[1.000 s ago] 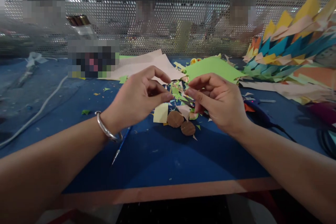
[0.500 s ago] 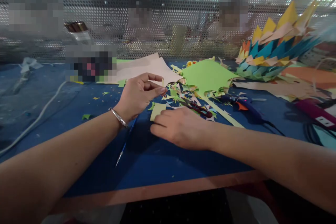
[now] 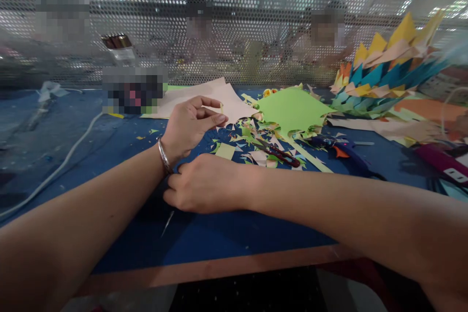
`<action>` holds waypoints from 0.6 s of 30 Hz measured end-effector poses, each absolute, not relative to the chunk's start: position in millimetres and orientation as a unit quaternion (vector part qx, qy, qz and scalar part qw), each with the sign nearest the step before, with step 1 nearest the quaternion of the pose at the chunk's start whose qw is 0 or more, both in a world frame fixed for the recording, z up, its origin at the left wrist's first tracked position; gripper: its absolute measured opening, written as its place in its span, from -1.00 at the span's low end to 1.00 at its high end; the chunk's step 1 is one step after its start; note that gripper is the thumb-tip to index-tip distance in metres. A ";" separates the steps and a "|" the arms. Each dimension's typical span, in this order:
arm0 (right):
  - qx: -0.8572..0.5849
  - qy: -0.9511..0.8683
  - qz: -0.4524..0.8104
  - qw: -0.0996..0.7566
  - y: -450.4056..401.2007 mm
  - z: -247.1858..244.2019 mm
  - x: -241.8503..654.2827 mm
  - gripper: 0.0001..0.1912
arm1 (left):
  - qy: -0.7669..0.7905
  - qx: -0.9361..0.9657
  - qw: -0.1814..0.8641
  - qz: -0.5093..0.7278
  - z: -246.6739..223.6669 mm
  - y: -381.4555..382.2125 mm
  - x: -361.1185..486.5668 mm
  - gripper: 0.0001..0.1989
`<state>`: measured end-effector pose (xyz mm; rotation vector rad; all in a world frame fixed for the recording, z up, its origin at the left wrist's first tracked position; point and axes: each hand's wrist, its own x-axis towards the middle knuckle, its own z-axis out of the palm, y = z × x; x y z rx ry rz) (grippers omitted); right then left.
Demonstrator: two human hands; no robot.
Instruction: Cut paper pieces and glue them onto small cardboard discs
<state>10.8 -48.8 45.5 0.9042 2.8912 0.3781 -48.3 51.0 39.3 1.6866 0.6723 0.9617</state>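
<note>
My left hand (image 3: 193,124), with a silver bangle at the wrist, is raised over the table. A small pale-yellow paper strip (image 3: 221,108) shows between its thumb and forefinger. Crossing close below it, my right hand (image 3: 204,185) has its fingers curled over a slim blue pen-like tool, of which only the silvery tip (image 3: 167,224) shows. The grip itself is hidden under the fingers. Just beyond the right hand lies a pale-yellow paper piece (image 3: 225,151). Dark red-handled scissors (image 3: 281,155) rest among several paper scraps (image 3: 252,131).
A green paper sheet (image 3: 292,109) and pale pink sheets (image 3: 197,97) lie at the back. To the right are a blue glue gun (image 3: 347,151), a purple device (image 3: 442,163) and a layered folded-paper model (image 3: 387,68). A white cable (image 3: 66,161) runs along the left. Behind stands a perforated metal screen (image 3: 234,24).
My right hand has moved left, away from the pale-yellow paper piece and onto the blue pen-like tool, covering its shaft. My left hand stays raised with the strip. The view has shifted slightly.
</note>
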 end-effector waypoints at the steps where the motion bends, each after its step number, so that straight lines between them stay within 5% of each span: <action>1: 0.285 0.949 0.126 0.051 -46.8 46.9 9.7 -0.70 | 0.282 0.705 0.516 0.397 39.9 50.8 -48.3 -0.76; 5: 0.230 0.960 0.146 0.066 -42.4 49.2 11.4 -0.70 | 0.292 0.693 0.530 0.391 40.8 50.2 -49.3 -0.81; 8: 0.213 0.961 0.176 0.002 -47.4 44.3 26.4 -0.70 | 0.301 0.664 0.555 0.401 41.2 50.3 -49.9 -0.82; 13: 0.276 0.915 0.130 -0.263 -74.4 32.2 73.2 -0.87 | 0.320 0.621 0.587 0.409 39.8 47.7 -48.0 -0.88; 18: 0.439 0.711 -0.083 -0.544 -100.8 39.3 109.5 -0.91 | 0.309 0.607 0.617 0.393 35.7 38.5 -45.3 -0.90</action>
